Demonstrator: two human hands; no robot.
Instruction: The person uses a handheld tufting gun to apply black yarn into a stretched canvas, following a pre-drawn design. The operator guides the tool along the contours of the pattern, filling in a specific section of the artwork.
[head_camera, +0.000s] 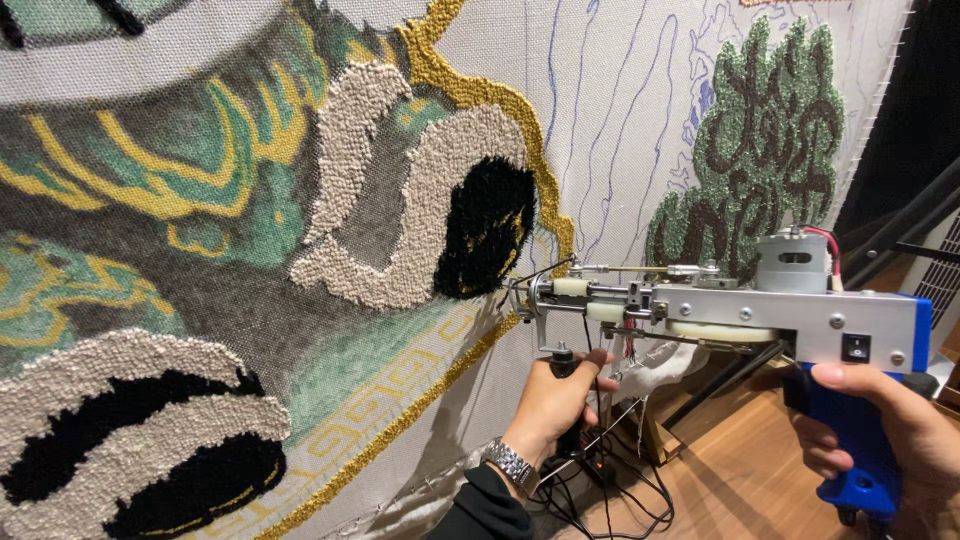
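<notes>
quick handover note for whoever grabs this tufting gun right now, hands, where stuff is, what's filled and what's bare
Left hand: wrapped around the tufting gun's black front handle, a metal wristwatch on the wrist.
Right hand: closed on the blue rear grip, index finger lying along the body.
Gun: held level, needle end close to the stretched backing cloth, just right of the black patch; contact cannot be told.
Filled: green, grey, gold, beige and black areas on the left, and the green and black tree shape.
Bare: the cloth between them, showing only blue drawn lines.
Cables lie on the wooden floor below.
</notes>
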